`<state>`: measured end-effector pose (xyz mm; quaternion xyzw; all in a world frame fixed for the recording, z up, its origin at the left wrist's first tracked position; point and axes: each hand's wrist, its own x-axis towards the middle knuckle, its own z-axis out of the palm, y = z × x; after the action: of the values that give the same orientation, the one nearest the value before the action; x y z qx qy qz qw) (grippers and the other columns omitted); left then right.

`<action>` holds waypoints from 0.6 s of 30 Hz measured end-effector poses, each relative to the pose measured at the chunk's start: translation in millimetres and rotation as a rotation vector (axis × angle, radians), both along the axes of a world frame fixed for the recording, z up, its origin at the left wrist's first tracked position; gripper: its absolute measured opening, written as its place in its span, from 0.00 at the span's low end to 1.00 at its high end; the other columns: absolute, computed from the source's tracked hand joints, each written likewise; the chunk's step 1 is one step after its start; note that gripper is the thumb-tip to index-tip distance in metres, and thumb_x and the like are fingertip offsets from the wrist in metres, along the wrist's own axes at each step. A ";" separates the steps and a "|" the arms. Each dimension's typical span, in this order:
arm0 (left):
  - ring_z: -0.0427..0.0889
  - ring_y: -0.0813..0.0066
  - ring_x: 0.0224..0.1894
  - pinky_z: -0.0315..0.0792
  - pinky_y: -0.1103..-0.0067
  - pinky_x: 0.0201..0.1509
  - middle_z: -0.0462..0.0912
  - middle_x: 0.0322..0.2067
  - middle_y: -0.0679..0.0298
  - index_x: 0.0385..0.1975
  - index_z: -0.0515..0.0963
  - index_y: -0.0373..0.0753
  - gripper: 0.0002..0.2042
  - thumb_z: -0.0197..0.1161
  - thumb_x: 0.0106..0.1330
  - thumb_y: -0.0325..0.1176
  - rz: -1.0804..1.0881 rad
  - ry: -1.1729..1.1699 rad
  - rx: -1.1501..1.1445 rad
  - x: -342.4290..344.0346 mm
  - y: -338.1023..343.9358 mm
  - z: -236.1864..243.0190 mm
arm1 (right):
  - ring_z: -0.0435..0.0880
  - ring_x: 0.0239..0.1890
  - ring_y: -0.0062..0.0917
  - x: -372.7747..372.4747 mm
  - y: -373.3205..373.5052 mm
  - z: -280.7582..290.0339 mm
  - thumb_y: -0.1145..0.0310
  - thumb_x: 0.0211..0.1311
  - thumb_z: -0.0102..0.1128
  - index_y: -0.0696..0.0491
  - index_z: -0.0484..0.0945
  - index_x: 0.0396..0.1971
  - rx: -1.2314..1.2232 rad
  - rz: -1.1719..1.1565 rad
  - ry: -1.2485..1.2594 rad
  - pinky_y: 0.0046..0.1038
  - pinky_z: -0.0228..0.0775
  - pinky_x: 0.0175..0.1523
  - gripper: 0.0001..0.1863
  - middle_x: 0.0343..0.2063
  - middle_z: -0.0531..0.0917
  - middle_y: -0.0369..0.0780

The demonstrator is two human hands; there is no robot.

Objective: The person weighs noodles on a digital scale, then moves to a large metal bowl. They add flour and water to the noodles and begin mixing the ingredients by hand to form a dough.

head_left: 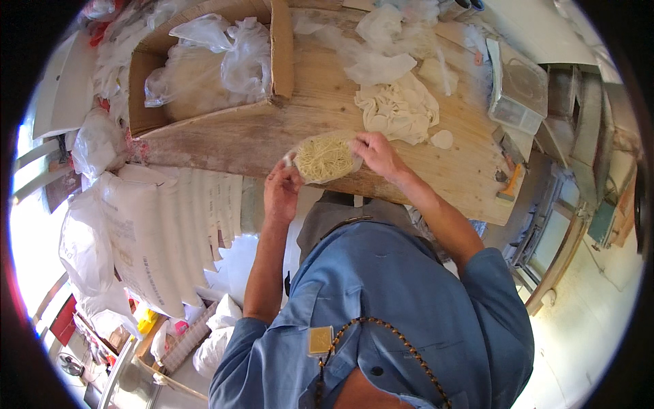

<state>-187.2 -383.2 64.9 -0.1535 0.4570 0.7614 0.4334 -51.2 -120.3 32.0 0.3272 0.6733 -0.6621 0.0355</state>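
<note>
Between my two hands is a clear plastic bag of thin, pale yellow noodles [324, 158], held up at the near edge of the wooden table [327, 92]. My left hand [283, 187] is closed on the bag's left end. On its upper right edge, my right hand [378, 155] pinches the plastic between thumb and fingers. A crumpled heap of pale, floppy sheets that look like dough [398, 105] lies beyond my right hand, with a small round whitish piece [442, 140] beside it.
An open cardboard box [282, 51] holding clear plastic bags stands at the far left. Stacked white sacks [163, 232] rise left of my left arm. To the right are a lidded clear container [516, 88] and an orange-handled tool [511, 183]. Loose plastic sheets [381, 61] lie at the back.
</note>
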 end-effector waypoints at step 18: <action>0.71 0.78 0.31 0.67 0.76 0.41 0.73 0.27 0.70 0.29 0.72 0.42 0.07 0.60 0.71 0.30 0.067 0.281 -0.130 11.8 -16.4 -0.2 | 0.74 0.28 0.16 40.0 -1.6 21.6 0.59 0.77 0.57 0.56 0.81 0.33 0.095 0.128 0.028 0.26 0.67 0.34 0.16 0.24 0.79 0.31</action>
<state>-175.4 -399.6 64.7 -0.0884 0.5560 0.7583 0.3288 -11.2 -121.8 53.6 0.2756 0.7240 -0.6301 0.0528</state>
